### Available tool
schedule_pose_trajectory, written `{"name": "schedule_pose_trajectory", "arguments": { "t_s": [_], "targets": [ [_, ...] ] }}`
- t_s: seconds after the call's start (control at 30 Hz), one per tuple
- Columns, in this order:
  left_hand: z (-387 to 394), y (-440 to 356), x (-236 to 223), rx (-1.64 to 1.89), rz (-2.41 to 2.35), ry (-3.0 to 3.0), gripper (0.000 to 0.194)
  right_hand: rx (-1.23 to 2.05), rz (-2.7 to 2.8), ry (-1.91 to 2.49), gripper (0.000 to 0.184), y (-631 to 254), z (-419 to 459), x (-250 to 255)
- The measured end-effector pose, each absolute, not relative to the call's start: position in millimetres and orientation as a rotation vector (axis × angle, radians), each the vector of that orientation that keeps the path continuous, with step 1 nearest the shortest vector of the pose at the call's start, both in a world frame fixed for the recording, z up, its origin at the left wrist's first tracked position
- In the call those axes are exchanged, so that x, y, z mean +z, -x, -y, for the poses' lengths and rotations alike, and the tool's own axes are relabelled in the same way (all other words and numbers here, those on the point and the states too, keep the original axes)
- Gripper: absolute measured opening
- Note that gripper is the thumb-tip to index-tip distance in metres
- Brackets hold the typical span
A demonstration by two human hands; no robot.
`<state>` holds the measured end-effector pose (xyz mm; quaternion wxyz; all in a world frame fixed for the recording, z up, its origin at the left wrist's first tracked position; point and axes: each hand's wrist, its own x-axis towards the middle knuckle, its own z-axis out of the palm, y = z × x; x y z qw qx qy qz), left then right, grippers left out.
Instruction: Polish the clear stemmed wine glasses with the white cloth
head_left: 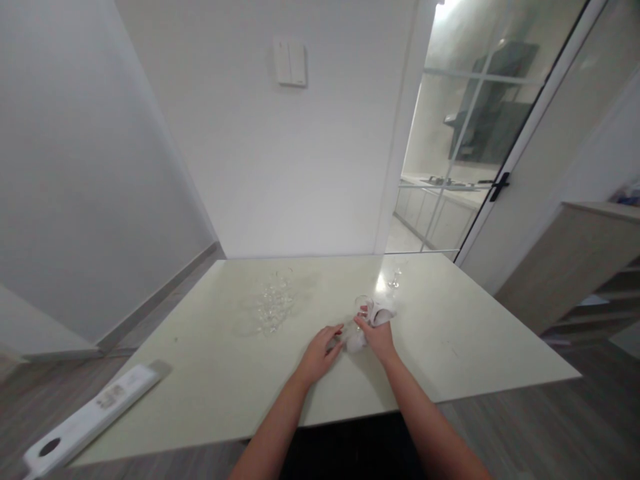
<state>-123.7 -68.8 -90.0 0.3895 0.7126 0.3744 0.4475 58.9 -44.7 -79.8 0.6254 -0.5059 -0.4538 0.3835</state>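
A clear stemmed glass [361, 304] is held low over the table, between my two hands. My left hand [320, 351] is closed on its near left end, with the fingertips and thumb curled around it. My right hand [377, 337] grips a white cloth [383, 313] against the glass; part of the cloth hangs below the fingers. The fingers and cloth partly hide the glass. To the left stands a cluster of several clear glasses [274, 303], hard to tell apart. Another clear stemmed glass [395, 279] is at the back right, beyond my right hand.
The pale table [210, 387] reaches back to the white wall. A white power strip [95, 417] lies across its left front corner. Behind on the right is a glass-paned door [450, 153] with a black handle [499, 187]. A wooden shelf unit [575, 260] stands at the right.
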Motion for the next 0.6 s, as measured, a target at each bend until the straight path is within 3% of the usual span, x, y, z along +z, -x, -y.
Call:
{"name": "schedule_pose_trajectory", "arguments": {
  "t_s": [0.17, 0.6],
  "targets": [
    [67, 125, -89, 1.148, -0.958, -1.817, 0.024, 0.676, 1.053, 1.246, 0.043, -110, 23, -79],
    [64, 126, -89, 1.128, -1.022, -1.957, 0.022, 0.362, 1.001, 1.518, 0.033, -176, -8, -118]
  ]
}}
